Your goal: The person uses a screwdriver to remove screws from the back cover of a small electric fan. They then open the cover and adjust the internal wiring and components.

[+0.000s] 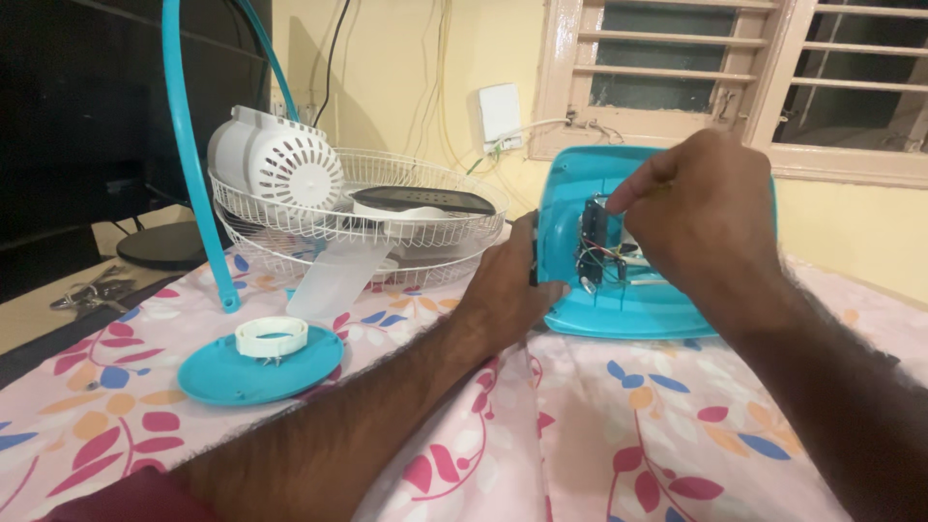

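Right now I count one turquoise base (590, 309), standing on edge far right. My left hand (503, 290) grips its left rim; my right hand (706, 213) pinches closed at its wires (604, 259), hold unclear. One cage (367, 217), one cap (272, 336) left; near cloth (599, 435) lies open.
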